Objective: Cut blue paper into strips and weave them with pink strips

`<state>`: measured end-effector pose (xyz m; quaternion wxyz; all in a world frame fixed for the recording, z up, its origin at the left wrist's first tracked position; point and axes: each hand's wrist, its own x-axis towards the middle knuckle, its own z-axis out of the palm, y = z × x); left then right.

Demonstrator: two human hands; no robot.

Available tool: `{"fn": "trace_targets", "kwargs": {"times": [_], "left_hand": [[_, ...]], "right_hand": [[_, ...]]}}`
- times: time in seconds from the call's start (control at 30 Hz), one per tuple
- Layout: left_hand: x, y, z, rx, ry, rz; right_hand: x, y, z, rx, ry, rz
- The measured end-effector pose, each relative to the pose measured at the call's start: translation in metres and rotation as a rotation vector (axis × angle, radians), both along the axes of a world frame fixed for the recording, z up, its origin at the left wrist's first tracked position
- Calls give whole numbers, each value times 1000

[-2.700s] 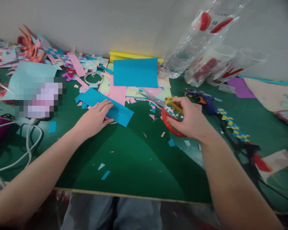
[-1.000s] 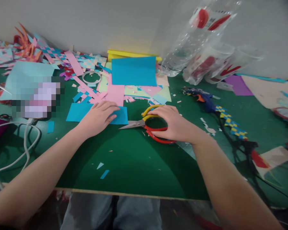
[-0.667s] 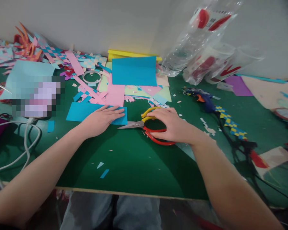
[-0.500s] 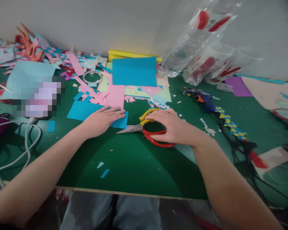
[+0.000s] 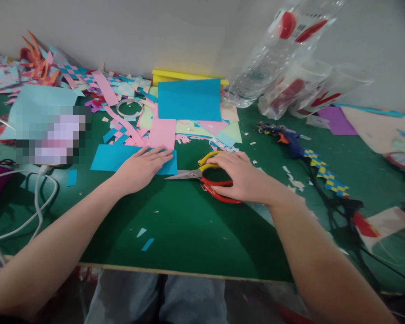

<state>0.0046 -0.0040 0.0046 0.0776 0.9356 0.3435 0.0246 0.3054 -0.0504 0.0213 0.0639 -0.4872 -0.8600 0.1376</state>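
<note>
My left hand [image 5: 141, 170] lies flat with fingers stretched over a blue paper strip [image 5: 110, 158] on the green table [image 5: 189, 243]. My right hand [image 5: 245, 177] grips scissors [image 5: 207, 185] with one yellow and one red handle. Their blades point left, near the strip's lower right corner, beside my left hand's fingers. Behind the hands, a larger blue sheet [image 5: 189, 100] rests on pink and pale green paper. Two small blue scraps [image 5: 147, 244] lie nearer the front edge.
Paper scraps [image 5: 121, 85] and a tape ring [image 5: 130, 108] lie at the back left, a phone [image 5: 59, 137] with a white cable further left. A plastic bottle [image 5: 256, 76], cups [image 5: 299, 85] and a blue glue gun [image 5: 292, 143] are at the right.
The blue strip has turned a little and shifted slightly left under my left hand. The scissors have moved slightly up, their blades near the strip's lower right corner.
</note>
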Motion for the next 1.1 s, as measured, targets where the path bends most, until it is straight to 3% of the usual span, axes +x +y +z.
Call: {"fn": "trace_targets", "kwargs": {"times": [0.4,0.57,0.7,0.87,0.97,1.1], "left_hand": [[0,1,-1,-17,-7,19],[-2,1,1,-51,-123,42],[-3,-1,6,-15,-311,104],[-7,-5,9,99,-260,58],[-10,-6,9,83,-203,70],[-12,-4,7,132,-178,30]], "right_hand": [[-13,-9,7,-56,51,126],[-6,-5,6,-59,95,85],[4,4,1,107,168,-118],[12,12,-11,355,174,-512],[18,15,-21,325,186,-688],[25,19,-28,201,223,-779]]}}
